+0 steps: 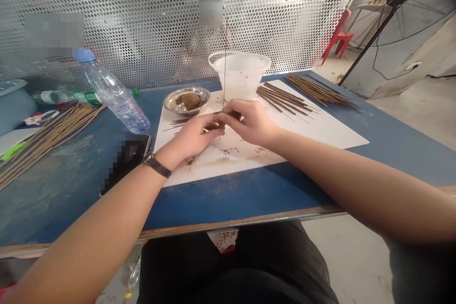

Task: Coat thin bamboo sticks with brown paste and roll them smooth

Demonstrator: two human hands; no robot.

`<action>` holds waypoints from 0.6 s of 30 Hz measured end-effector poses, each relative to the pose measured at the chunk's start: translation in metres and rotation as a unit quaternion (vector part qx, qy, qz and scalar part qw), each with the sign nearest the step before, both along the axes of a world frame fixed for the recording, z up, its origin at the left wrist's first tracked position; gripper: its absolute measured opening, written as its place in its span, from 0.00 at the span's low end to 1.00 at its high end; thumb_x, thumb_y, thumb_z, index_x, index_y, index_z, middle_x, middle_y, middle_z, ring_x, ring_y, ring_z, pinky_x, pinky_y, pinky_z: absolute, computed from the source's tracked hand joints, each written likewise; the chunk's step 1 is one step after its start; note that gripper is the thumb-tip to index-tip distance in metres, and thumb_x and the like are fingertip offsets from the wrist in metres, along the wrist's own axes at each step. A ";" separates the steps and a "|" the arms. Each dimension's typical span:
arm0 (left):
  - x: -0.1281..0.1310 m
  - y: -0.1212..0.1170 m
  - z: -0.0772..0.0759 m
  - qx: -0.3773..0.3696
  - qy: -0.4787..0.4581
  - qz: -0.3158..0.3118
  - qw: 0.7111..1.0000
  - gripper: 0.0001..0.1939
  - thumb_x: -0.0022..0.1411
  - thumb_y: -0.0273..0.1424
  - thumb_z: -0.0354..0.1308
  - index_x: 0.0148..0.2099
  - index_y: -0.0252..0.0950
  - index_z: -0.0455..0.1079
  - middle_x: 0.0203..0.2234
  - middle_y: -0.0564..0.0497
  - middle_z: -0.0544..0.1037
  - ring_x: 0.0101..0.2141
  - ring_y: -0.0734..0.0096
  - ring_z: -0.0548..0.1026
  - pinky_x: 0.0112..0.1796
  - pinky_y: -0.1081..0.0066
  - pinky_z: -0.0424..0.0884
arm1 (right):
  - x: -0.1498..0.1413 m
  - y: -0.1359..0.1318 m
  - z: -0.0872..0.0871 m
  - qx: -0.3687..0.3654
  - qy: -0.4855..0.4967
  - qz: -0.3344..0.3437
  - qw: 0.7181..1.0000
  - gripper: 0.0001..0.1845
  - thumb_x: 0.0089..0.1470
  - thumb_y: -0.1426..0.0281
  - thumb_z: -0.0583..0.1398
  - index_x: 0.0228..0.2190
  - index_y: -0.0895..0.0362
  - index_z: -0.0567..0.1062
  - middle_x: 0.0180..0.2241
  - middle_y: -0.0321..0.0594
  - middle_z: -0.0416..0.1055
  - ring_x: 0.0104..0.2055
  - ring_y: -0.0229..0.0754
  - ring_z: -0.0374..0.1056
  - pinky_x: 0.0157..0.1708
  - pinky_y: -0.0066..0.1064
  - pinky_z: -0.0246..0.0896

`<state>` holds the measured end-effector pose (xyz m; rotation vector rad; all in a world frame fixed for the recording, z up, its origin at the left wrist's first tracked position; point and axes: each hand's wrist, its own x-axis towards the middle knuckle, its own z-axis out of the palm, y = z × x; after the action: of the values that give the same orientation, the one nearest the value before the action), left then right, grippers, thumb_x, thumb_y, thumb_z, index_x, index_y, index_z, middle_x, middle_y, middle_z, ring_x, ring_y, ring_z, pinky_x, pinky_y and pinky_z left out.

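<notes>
A thin dark incense stick (224, 71) stands nearly upright between my hands, its upper length rising past the white bucket. My right hand (251, 121) pinches it low down with thumb and fingertips. Fingers of my left hand (194, 135) are closed on the same spot, touching the right fingertips; any brown paste there is mostly hidden. Just behind the left hand, a metal bowl (168, 108) holds a brown lump of paste (191, 101). Several thin sticks (174, 124) lie by the left knuckles. Coated incense sticks (285, 97) rest on the white sheet (320, 130), right of my hands.
A white bucket (237, 78) stands behind my hands. Another bundle of brown sticks (313, 90) lies at the right. Leftward are a water bottle (116, 97), a dark phone (126, 164), long pale sticks (50, 140) and scissors (41, 117). A perforated metal screen (142, 19) borders the back.
</notes>
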<state>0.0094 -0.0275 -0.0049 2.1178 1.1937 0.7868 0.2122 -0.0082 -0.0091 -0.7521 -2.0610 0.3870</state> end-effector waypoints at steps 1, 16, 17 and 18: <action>0.000 0.000 0.000 0.005 -0.003 0.002 1.000 0.09 0.67 0.33 0.62 0.48 0.37 0.75 0.43 0.47 0.84 0.44 0.60 0.80 0.45 0.62 0.74 | 0.000 -0.001 0.001 0.002 0.002 0.002 1.000 0.12 0.65 0.65 0.60 0.29 0.54 0.70 0.29 0.37 0.73 0.31 0.39 0.64 0.33 0.34 0.58; -0.011 -0.003 0.012 0.020 0.032 0.000 0.999 0.11 0.66 0.34 0.64 0.49 0.38 0.76 0.45 0.46 0.83 0.44 0.59 0.80 0.45 0.60 0.75 | -0.003 -0.003 -0.001 -0.026 0.034 -0.018 0.999 0.14 0.65 0.62 0.61 0.28 0.54 0.70 0.26 0.36 0.70 0.29 0.38 0.61 0.31 0.34 0.57; -0.013 -0.003 0.012 0.018 0.039 -0.003 0.999 0.12 0.65 0.33 0.64 0.50 0.38 0.76 0.45 0.46 0.83 0.44 0.59 0.80 0.45 0.59 0.75 | -0.004 -0.002 -0.002 -0.031 0.035 -0.013 0.999 0.14 0.65 0.62 0.61 0.28 0.54 0.69 0.26 0.35 0.69 0.29 0.38 0.61 0.31 0.34 0.56; -0.014 -0.002 0.011 0.016 0.046 -0.006 0.999 0.12 0.65 0.32 0.64 0.50 0.38 0.76 0.45 0.46 0.83 0.44 0.59 0.80 0.46 0.59 0.75 | -0.004 -0.002 -0.003 -0.039 0.036 -0.009 0.999 0.15 0.65 0.62 0.61 0.28 0.54 0.69 0.25 0.35 0.69 0.29 0.38 0.60 0.31 0.34 0.56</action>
<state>-0.0047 -0.0299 0.0062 2.2062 1.2227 0.7145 0.2083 -0.0101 -0.0120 -0.7920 -1.9798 0.4793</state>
